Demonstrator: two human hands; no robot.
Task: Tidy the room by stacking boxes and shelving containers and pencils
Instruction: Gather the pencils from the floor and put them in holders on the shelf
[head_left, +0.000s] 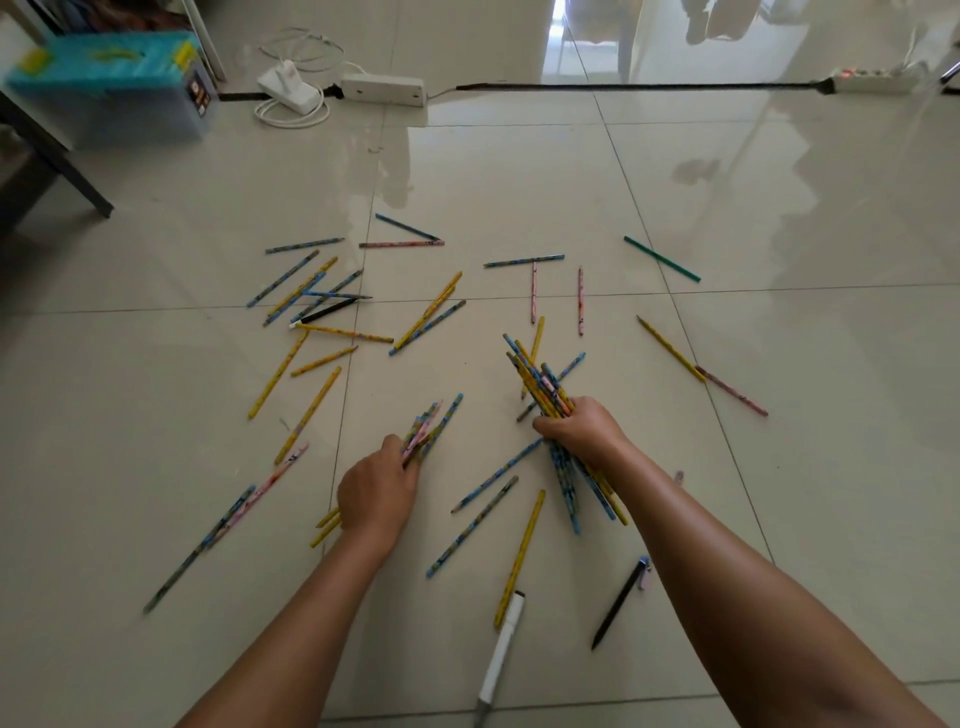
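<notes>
Many coloured pencils lie scattered over the tiled floor (467, 182). My right hand (579, 428) grips a thick bundle of yellow and blue pencils (543, 387), whose ends stick out above and below the fist. My left hand (376, 493) grips a smaller bunch of pencils (431, 423) low over the floor, with yellow ends showing behind the wrist. Loose pencils lie between the hands, such as a yellow one (521, 556) and a blue one (472, 525). A green pencil (662, 258) lies far right.
A white marker (501, 652) and a black pen (621, 603) lie near my forearms. A blue box (111, 85) stands at the back left beside a dark table leg (57, 161). White power strips (383, 89) and cables run along the far wall.
</notes>
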